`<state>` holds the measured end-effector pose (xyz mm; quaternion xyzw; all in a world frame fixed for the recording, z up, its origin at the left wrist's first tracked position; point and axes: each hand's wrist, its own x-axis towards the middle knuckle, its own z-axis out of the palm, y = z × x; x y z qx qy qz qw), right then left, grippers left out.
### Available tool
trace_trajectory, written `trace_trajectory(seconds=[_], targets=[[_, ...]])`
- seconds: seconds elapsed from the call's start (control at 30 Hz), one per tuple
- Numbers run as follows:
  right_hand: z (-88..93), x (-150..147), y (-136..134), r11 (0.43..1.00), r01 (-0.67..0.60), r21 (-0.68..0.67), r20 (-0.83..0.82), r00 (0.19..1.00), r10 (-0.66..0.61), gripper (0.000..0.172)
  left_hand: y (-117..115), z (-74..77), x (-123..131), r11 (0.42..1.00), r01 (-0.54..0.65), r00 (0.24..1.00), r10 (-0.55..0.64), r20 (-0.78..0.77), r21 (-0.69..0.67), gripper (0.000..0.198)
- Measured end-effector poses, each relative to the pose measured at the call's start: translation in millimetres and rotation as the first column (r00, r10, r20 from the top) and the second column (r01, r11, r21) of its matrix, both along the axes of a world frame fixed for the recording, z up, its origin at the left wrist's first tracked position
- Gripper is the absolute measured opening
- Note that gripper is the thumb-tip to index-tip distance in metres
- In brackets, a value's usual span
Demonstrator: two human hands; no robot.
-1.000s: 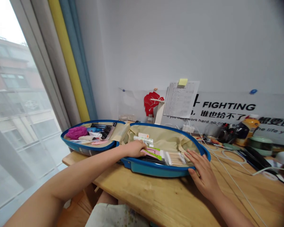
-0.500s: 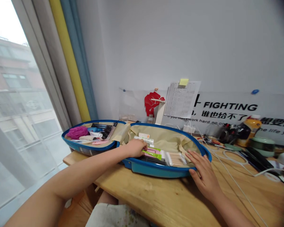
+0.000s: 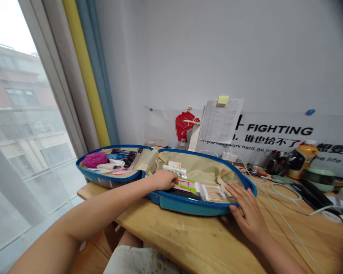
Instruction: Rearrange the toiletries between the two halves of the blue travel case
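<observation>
Both hands work at the open blue suitcase (image 3: 188, 207). The left hand (image 3: 162, 180), fingers curled, sits against white tubes (image 3: 174, 169), its grip impossible to tell. The right hand (image 3: 246, 217) lies open, fingers spread over the rim, holding nothing, near cotton swabs (image 3: 213, 193).

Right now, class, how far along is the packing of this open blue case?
Done: the window-side shell looks filled, with a pink bath puff among toiletries. In hand: the left hand is at the white tubes, while the right hand spreads over the other shell's blue rim. Left: beige lining shows uncovered above the cotton swabs, and the case stands open.
</observation>
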<state>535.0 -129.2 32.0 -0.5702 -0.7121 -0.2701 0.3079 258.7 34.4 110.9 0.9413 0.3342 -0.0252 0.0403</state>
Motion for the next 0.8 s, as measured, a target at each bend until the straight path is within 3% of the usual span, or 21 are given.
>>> trace_trajectory(seconds=[0.33, 0.5, 0.67, 0.8], targets=[[1.6, 1.3, 0.5, 0.999, -0.018, 0.029, 0.023, 1.000, 0.017, 0.046, -2.7, -0.4, -1.2, 1.000, -0.007, 0.998, 0.007, 0.069, 0.001, 0.023], [1.7, 1.3, 0.4, 1.000, -0.013, 0.025, 0.016, 1.000, 0.013, 0.045, 4.2, 16.5, -11.5, 0.996, -0.070, 0.979, 0.058, 0.195, 0.055, 0.025], [0.0, 3.1, 1.1, 1.000, -0.009, 0.014, 0.013, 1.000, 0.009, 0.045, 40.9, 46.7, -67.2, 0.956, -0.286, 0.932, 0.261, 0.250, 0.070, 0.036], [-2.1, 4.8, 1.5, 0.999, 0.010, -0.033, -0.012, 1.000, -0.011, 0.047, 63.2, 55.0, -131.6, 0.908, -0.419, 0.901, 0.416, 0.125, -0.007, 0.045]])
